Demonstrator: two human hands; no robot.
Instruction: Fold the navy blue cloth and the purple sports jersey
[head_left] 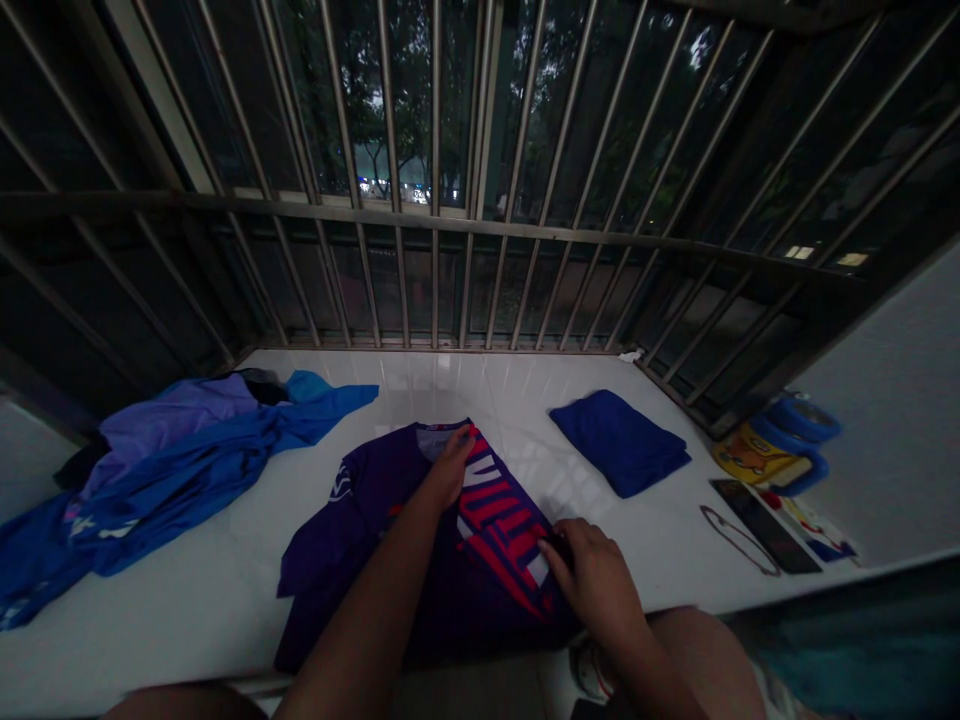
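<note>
A dark purple jersey [367, 510] with red and white lettering lies on the white ledge in front of me, one side folded over so the lettering faces up at a slant. My left hand [450, 468] is closed on the jersey near its collar, at the top of the slanted fold. Lower down and to the right, my right hand [589, 565] grips the folded edge beside the lettering, its fingers curled. The jersey's lower part hangs toward the ledge's front edge, partly behind my left forearm.
A folded blue garment [619, 440] lies to the right on the tiled ledge [420, 385]. Loose blue and lilac clothes [202, 470] are heaped at left. A yellow and blue cup [765, 450], a dark flat slab [765, 525] and a thin cord loop [739, 540] are far right. Metal bars [435, 225] line the window.
</note>
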